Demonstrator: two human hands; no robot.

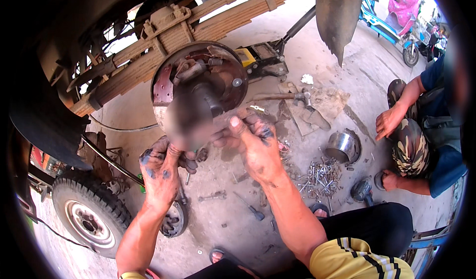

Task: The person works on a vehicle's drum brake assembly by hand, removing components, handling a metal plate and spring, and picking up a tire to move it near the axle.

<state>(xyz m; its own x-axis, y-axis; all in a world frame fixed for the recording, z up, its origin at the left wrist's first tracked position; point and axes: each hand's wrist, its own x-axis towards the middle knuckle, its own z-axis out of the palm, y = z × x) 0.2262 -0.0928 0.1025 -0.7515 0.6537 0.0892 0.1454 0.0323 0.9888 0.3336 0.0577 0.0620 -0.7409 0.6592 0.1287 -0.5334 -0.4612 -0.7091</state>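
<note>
In front of me is an open drum brake (239, 66) with a pinkish-brown brake shoe (163, 88), a coil spring (215, 62) and a dark axle stub (208, 96). Below its lower rim, my left hand (161, 172) is closed, fingers curled and blackened with grease. My right hand (255, 147), thumb raised and fingers bent, grips a brownish curved piece (225, 121) just under the axle stub. A blurred patch covers the middle of that piece and the space between my hands. Whatever my left fingers hold is hidden there.
Beyond the brake are leaf springs (213, 28) and a floor jack (265, 61). A hammer (302, 98) lies on cardboard; bolts (321, 179), a metal cylinder (343, 146) and a screwdriver (250, 207) lie on the ground. A wheel (89, 217) stands left; another person (421, 125) crouches right.
</note>
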